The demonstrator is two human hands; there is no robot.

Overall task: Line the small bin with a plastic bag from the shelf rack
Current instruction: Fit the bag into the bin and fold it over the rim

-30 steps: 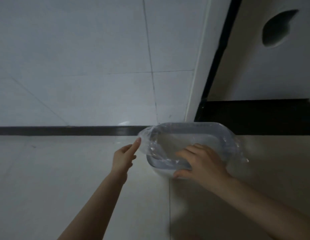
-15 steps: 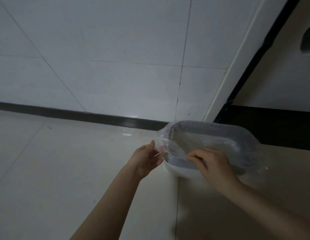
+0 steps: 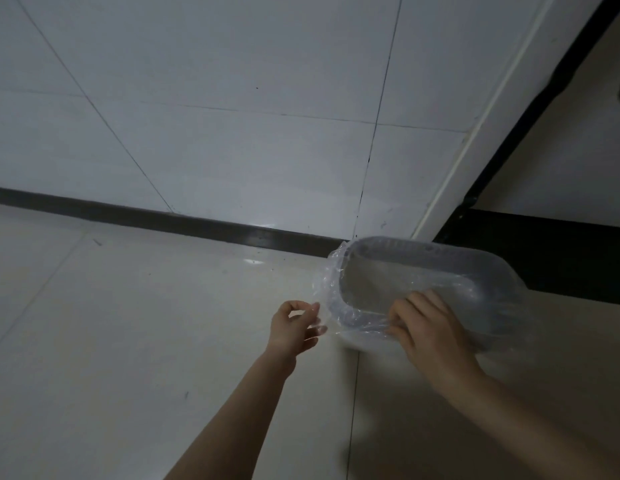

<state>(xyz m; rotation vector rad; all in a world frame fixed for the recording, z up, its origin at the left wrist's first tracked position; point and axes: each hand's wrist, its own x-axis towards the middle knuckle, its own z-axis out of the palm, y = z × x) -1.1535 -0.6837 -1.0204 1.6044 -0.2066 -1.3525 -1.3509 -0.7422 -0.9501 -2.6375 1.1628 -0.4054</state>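
Bag (image 3: 331, 289) sits over the bin (image 3: 422, 258) on the floor (image 3: 128, 323) by the wall (image 3: 232, 133). Left hand (image 3: 293, 327) pinches its loose edge. Right hand (image 3: 426, 327) presses it on the near rim. It looks thin, soft and slippery, so hold the edge.

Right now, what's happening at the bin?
A person is lining the small bin with a clear plastic bag. The bag is already draped over the rim. The left hand pinches loose film off the bin's left end, while the right hand presses the bag at the near rim. The bin sits on the tiled floor by the wall.
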